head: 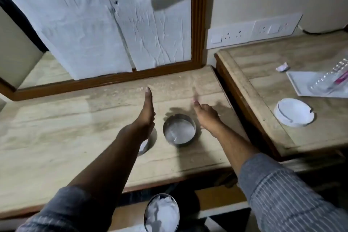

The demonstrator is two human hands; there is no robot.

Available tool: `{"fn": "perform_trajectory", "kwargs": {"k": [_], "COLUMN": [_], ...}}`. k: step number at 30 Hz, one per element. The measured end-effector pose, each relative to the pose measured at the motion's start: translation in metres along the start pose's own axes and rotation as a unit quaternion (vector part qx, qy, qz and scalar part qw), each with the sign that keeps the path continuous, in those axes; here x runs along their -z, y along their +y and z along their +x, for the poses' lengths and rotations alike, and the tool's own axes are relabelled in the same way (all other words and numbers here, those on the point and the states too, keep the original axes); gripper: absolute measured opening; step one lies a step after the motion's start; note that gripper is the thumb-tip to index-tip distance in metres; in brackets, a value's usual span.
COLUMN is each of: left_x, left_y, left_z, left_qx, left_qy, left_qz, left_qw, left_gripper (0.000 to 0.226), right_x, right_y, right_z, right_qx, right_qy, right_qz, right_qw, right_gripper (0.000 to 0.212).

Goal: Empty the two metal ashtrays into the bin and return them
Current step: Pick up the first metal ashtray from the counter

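One round metal ashtray (179, 130) stands upright on the wooden desk (56, 128), between my two hands. A second metal ashtray (146, 146) sits just left of it, mostly hidden under my left wrist. My left hand (146, 111) hovers flat above that one, fingers stretched forward and holding nothing. To the right of the first ashtray, my right hand (206, 116) is open too, fingers spread, empty. Below the desk's front edge stands a round metal bin (162, 213) with white crumpled paper in it.
A wood-framed mirror (199, 15) leans at the back of the desk. The side table (263, 73) on the right carries a white ceramic ashtray (293, 112), a white tray (301, 81) with a glass, and a paper scrap (282, 67). Wall sockets (244, 32) sit behind.
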State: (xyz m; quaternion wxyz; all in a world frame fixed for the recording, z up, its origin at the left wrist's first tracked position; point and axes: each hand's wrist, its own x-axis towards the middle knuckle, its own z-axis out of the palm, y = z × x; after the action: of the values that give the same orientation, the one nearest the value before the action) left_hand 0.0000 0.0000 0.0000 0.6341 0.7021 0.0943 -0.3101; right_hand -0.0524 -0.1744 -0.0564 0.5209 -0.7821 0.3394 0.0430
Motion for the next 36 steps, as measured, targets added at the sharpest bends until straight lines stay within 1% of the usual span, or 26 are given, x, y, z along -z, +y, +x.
{"fn": "perform_trajectory", "kwargs": {"k": [2, 3, 4, 6, 7, 8, 10, 11, 12, 13, 15, 17, 18, 19, 20, 21, 23, 25, 28, 29, 32, 33, 34, 36], "left_x": [-0.011, -0.014, -0.017, -0.023, -0.027, -0.026, -0.025, -0.022, -0.021, -0.019, -0.016, -0.009, -0.007, -0.007, -0.004, 0.006, 0.027, 0.041, 0.069, 0.077, 0.099, 0.107, 0.113, 0.128], "left_y": [-0.008, -0.015, -0.022, -0.032, -0.033, -0.040, -0.053, -0.060, -0.061, -0.058, -0.053, -0.056, -0.063, -0.069, -0.077, -0.089, -0.112, -0.137, -0.176, -0.190, -0.229, -0.242, -0.253, -0.275], "left_z": [0.006, 0.008, 0.007, 0.004, 0.004, 0.008, 0.021, 0.022, 0.011, -0.006, -0.030, -0.051, -0.054, -0.052, -0.052, -0.056, -0.069, -0.080, -0.101, -0.104, -0.115, -0.119, -0.124, -0.131], "left_qx": [0.010, 0.023, 0.025, 0.014, 0.015, 0.015, 0.029, 0.038, 0.028, 0.008, -0.021, -0.043, -0.034, -0.010, -0.006, -0.001, 0.007, 0.021, 0.076, 0.094, 0.124, 0.141, 0.164, 0.215], "left_qy": [0.023, 0.023, 0.035, 0.045, 0.042, 0.026, 0.017, 0.022, 0.026, 0.011, -0.038, -0.086, -0.097, -0.066, -0.043, -0.035, -0.062, -0.075, -0.104, -0.101, -0.067, -0.065, -0.074, -0.107], "left_qz": [0.009, 0.014, 0.025, 0.015, 0.013, 0.022, 0.009, -0.006, 0.003, 0.003, 0.019, 0.047, 0.016, -0.014, -0.027, -0.024, -0.014, -0.029, -0.078, -0.105, -0.140, -0.157, -0.160, -0.160], "left_qw": [1.000, 0.999, 0.999, 0.999, 0.999, 0.999, 0.999, 0.999, 0.999, 1.000, 0.999, 0.994, 0.995, 0.998, 0.999, 0.999, 0.998, 0.997, 0.989, 0.985, 0.980, 0.975, 0.971, 0.957], "left_gripper": [0.105, 0.107, 0.105, 0.081, 0.079, 0.083, 0.100, 0.105, 0.103, 0.099, 0.102, 0.100, 0.099, 0.092, 0.079, 0.072, 0.075, 0.076, 0.077, 0.075, 0.059, 0.058, 0.060, 0.079], "right_x": [-0.006, -0.010, -0.014, -0.021, -0.025, -0.027, -0.029, -0.031, -0.030, -0.028, -0.022, -0.014, -0.012, -0.010, -0.010, -0.013, -0.020, -0.027, -0.049, -0.057, -0.082, -0.094, -0.104, -0.130], "right_y": [0.007, 0.013, 0.018, 0.025, 0.028, 0.027, 0.029, 0.031, 0.030, 0.031, 0.030, 0.030, 0.031, 0.032, 0.033, 0.036, 0.040, 0.045, 0.057, 0.062, 0.078, 0.087, 0.095, 0.117], "right_z": [0.004, 0.006, 0.007, 0.007, 0.010, 0.006, 0.007, 0.006, 0.005, 0.002, -0.008, -0.024, -0.035, -0.044, -0.055, -0.069, -0.097, -0.120, -0.160, -0.171, -0.196, -0.203, -0.208, -0.213], "right_qx": [-0.002, -0.001, -0.009, 0.007, 0.020, 0.027, 0.039, 0.045, 0.045, 0.047, 0.044, 0.045, 0.045, 0.044, 0.040, 0.039, 0.039, 0.037, 0.025, 0.021, 0.009, 0.000, -0.007, -0.029], "right_qy": [-0.021, -0.034, -0.047, -0.047, -0.036, -0.030, -0.014, -0.004, 0.003, 0.007, 0.000, -0.008, -0.006, -0.002, 0.002, 0.005, -0.001, -0.016, -0.033, -0.037, -0.063, -0.071, -0.074, -0.090], "right_qz": [-0.039, -0.054, -0.065, -0.099, -0.123, -0.144, -0.167, -0.175, -0.180, -0.176, -0.155, -0.145, -0.143, -0.138, -0.130, -0.124, -0.115, -0.115, -0.125, -0.119, -0.093, -0.082, -0.072, -0.056], "right_qw": [0.999, 0.998, 0.997, 0.994, 0.992, 0.989, 0.985, 0.984, 0.983, 0.983, 0.987, 0.988, 0.989, 0.989, 0.991, 0.992, 0.993, 0.993, 0.991, 0.992, 0.994, 0.994, 0.995, 0.994], "right_gripper": [0.064, 0.055, 0.046, 0.024, 0.013, 0.009, 0.007, 0.011, 0.018, 0.022, 0.020, 0.015, 0.015, 0.016, 0.016, 0.015, 0.014, 0.014, 0.017, 0.018, 0.020, 0.020, 0.021, 0.020]}}
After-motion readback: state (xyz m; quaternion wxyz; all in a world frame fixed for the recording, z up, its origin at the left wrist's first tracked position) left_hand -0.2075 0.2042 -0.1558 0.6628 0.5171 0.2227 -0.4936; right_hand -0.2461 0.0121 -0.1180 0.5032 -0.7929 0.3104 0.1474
